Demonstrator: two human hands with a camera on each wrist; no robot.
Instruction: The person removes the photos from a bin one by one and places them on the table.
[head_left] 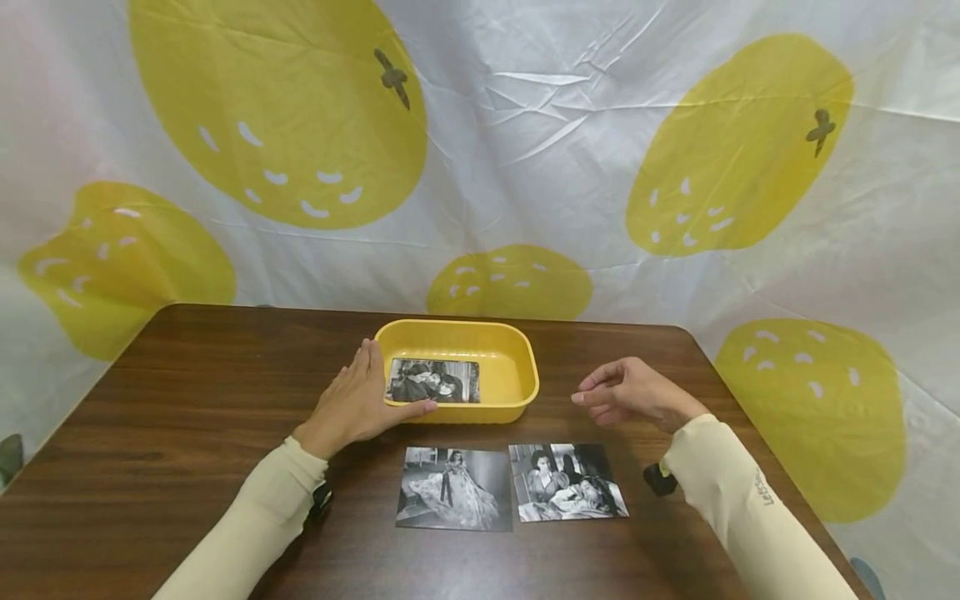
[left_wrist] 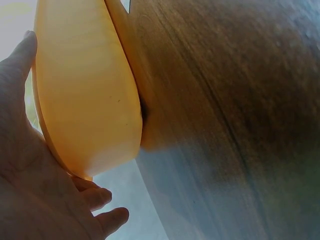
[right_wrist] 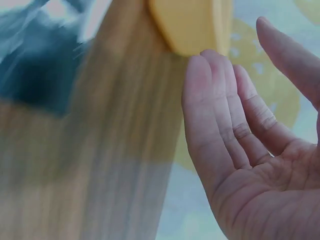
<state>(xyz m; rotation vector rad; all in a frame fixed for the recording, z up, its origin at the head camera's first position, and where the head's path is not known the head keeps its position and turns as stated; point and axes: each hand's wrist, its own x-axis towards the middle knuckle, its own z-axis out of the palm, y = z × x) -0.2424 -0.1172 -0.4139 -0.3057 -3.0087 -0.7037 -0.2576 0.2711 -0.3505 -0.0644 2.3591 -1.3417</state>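
A yellow plastic tub [head_left: 504,413] stands near the back of the table, with a black-and-white photo [head_left: 433,382] lying inside at its left. My left hand [head_left: 348,406] rests against the tub's left end, fingers extended along the side and thumb over the front rim. To the right of the tub, my right hand [head_left: 637,393] is raised and holds nothing; its fingers [right_wrist: 212,110] look nearly straight in the right wrist view. Two more black-and-white photos lie side by side in front of the tub: one of a figure in a wide gown [head_left: 454,490], the other of two figures [head_left: 567,483].
The dark wooden table [head_left: 195,417] has its back edge just behind the tub. A white curtain [head_left: 517,192] with large yellow fruit shapes hangs behind it. Dark devices show at both wrists, such as the one under the right sleeve [head_left: 735,492].
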